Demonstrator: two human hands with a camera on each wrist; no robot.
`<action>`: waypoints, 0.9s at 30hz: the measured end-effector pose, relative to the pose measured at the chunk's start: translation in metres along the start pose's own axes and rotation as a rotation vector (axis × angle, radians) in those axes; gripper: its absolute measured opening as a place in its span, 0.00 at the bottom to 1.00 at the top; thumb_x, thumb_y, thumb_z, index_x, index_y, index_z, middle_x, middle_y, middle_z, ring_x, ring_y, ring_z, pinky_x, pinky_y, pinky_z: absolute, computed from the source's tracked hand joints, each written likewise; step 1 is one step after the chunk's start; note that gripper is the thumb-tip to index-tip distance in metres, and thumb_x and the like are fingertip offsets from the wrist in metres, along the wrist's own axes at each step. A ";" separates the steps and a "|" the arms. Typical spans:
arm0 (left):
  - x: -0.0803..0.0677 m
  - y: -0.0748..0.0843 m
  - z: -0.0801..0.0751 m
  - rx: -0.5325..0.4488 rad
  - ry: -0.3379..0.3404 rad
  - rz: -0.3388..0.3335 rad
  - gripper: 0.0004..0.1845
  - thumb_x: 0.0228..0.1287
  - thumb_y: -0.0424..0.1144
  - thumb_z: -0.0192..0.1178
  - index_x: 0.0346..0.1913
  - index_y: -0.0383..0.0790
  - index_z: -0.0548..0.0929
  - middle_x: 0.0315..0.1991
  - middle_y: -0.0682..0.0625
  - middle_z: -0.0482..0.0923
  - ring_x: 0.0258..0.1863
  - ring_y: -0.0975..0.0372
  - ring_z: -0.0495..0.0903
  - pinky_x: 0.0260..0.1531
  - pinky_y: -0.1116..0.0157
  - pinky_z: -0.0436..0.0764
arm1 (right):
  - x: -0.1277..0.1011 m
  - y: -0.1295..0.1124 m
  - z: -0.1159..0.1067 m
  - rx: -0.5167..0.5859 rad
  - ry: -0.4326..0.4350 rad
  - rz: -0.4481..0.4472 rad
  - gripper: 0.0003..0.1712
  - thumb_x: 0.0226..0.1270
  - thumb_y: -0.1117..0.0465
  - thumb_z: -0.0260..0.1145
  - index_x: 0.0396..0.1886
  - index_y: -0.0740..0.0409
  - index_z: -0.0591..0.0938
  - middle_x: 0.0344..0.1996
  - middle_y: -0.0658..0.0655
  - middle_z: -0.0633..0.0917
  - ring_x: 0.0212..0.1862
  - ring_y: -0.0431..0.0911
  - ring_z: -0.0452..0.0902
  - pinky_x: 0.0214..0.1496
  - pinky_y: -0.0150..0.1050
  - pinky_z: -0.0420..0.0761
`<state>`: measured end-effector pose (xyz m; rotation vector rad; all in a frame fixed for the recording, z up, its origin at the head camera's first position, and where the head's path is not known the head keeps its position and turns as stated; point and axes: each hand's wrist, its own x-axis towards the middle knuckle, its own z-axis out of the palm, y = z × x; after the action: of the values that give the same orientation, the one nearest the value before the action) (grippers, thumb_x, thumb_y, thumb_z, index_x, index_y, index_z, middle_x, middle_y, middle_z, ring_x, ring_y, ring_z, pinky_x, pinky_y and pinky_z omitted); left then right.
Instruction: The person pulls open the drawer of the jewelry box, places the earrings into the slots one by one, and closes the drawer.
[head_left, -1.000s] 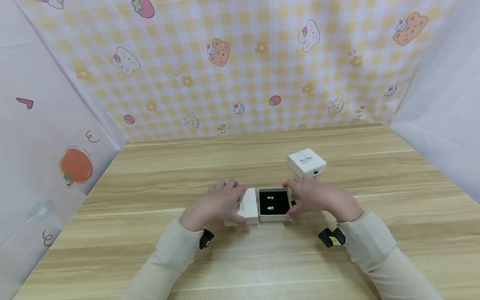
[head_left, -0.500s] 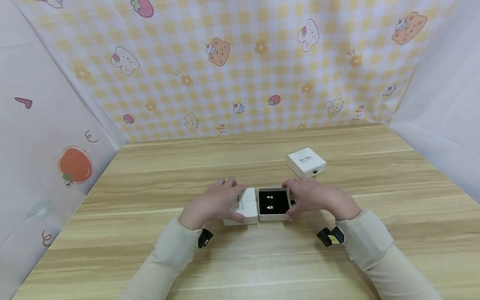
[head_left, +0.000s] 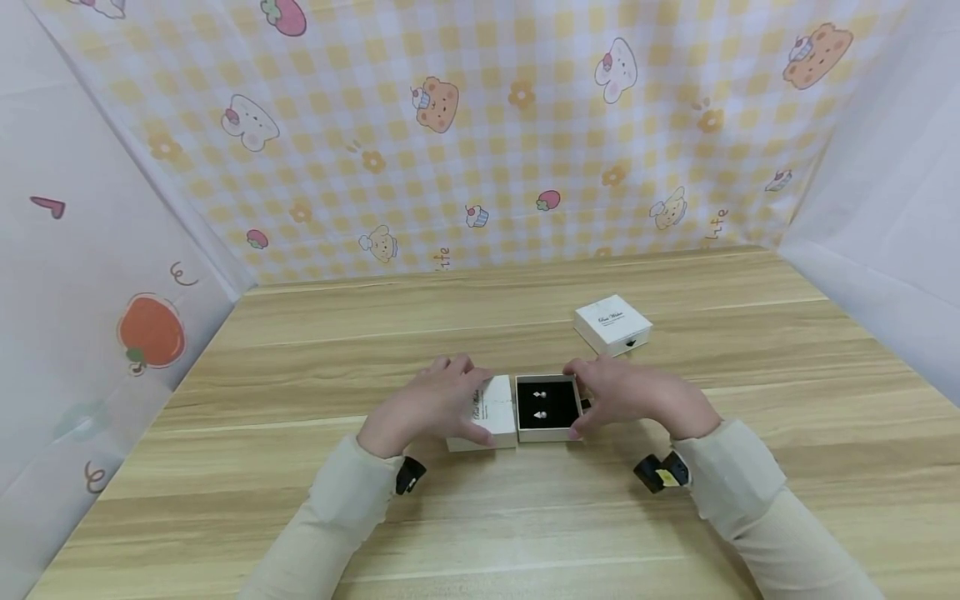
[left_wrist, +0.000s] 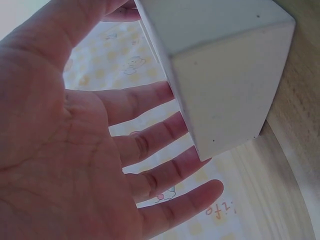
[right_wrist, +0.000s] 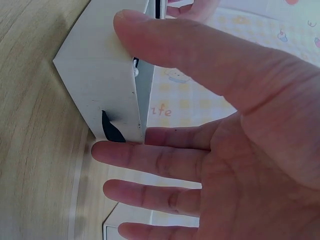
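White cardboard makes up a small jewellery box lying in the middle of a pale wooden table (head_left: 300, 350), its two parts side by side and touching. On one side sits the sleeve (head_left: 491, 414), and the left hand (head_left: 423, 406) covers it with a loose grip, thumb at the near edge and fingers at the far edge; the left wrist view shows those fingers spread and nearly straight beside the sleeve's wall. On the other side sits the drawer (head_left: 547, 405), lined in black and holding two small pale earrings (head_left: 541, 404). The right hand (head_left: 637, 396) has a light grip on the drawer, thumb on its near corner and fingers along its far side; the right wrist view shows a black pull tab (right_wrist: 111, 127) on the drawer's end. A second white box (head_left: 612, 323), closed, sits farther back, well apart from both hands. Script lettering marks both lids but is too small to read. On the checked backdrop (head_left: 480, 133) the fragments "ite" and "Lite" can be made out
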<state>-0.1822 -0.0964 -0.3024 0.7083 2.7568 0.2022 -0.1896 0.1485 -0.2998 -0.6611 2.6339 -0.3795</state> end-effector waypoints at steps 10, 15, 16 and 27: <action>-0.001 -0.001 0.000 0.000 0.006 0.014 0.47 0.43 0.58 0.70 0.67 0.46 0.65 0.55 0.48 0.68 0.50 0.55 0.65 0.51 0.58 0.70 | -0.001 0.000 -0.001 0.005 0.002 -0.022 0.47 0.46 0.45 0.74 0.61 0.66 0.66 0.40 0.53 0.77 0.38 0.44 0.71 0.43 0.41 0.74; -0.002 -0.001 -0.001 -0.008 0.004 0.020 0.47 0.43 0.58 0.70 0.68 0.46 0.65 0.55 0.48 0.68 0.50 0.56 0.64 0.50 0.59 0.70 | -0.001 -0.001 -0.001 -0.001 0.005 -0.024 0.47 0.46 0.45 0.74 0.61 0.65 0.67 0.41 0.53 0.77 0.39 0.45 0.71 0.43 0.42 0.74; -0.002 0.000 -0.001 -0.009 0.003 0.021 0.47 0.43 0.58 0.70 0.68 0.46 0.65 0.55 0.48 0.68 0.50 0.56 0.64 0.50 0.59 0.70 | -0.001 -0.001 0.000 -0.004 0.006 -0.026 0.47 0.46 0.45 0.74 0.61 0.66 0.67 0.41 0.54 0.77 0.39 0.45 0.71 0.43 0.42 0.74; -0.002 0.001 0.000 -0.006 0.008 0.034 0.47 0.42 0.58 0.71 0.67 0.46 0.65 0.56 0.47 0.68 0.50 0.56 0.65 0.49 0.60 0.71 | -0.001 -0.002 0.000 -0.020 0.018 -0.021 0.46 0.46 0.45 0.73 0.60 0.66 0.67 0.38 0.52 0.76 0.39 0.45 0.70 0.42 0.41 0.73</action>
<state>-0.1803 -0.0967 -0.3014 0.7551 2.7518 0.2205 -0.1879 0.1476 -0.2993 -0.6950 2.6525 -0.3677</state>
